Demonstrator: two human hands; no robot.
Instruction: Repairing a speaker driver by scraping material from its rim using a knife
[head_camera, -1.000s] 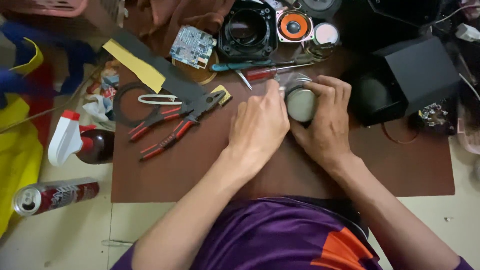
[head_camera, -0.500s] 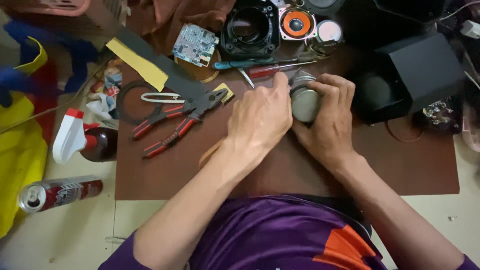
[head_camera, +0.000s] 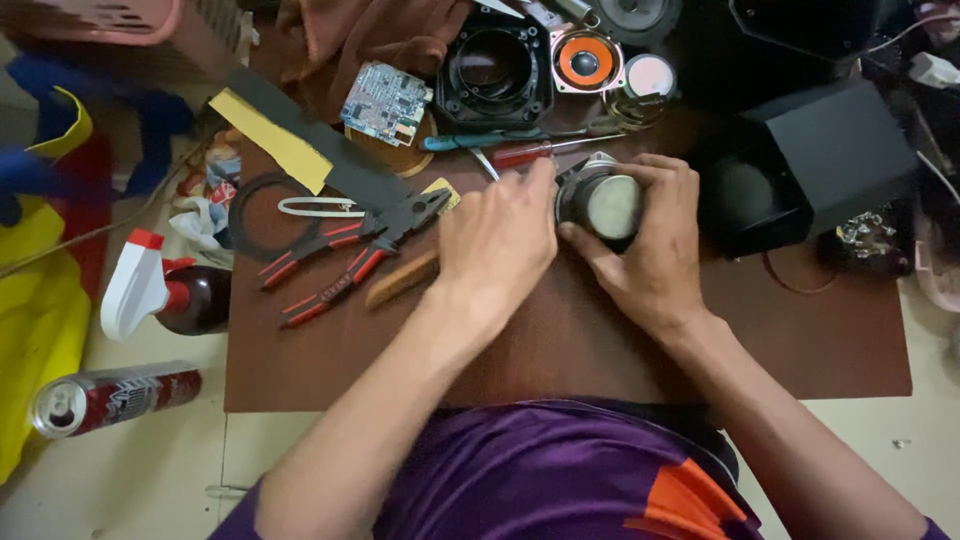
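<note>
Cluttered with pliers (head_camera: 350, 245) and screwdrivers (head_camera: 520, 150), the brown surface (head_camera: 560, 350) is carrying a small round speaker driver (head_camera: 605, 205) that the right hand (head_camera: 650, 250) is gripping closed-fingered while the left hand (head_camera: 500, 240) is curling onto its rim, best worked steadily, pressed down.

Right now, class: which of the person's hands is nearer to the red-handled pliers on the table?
Left. The left hand lies just right of the red-handled pliers, not touching them. The right hand is farther right, gripping the round speaker part.
</note>
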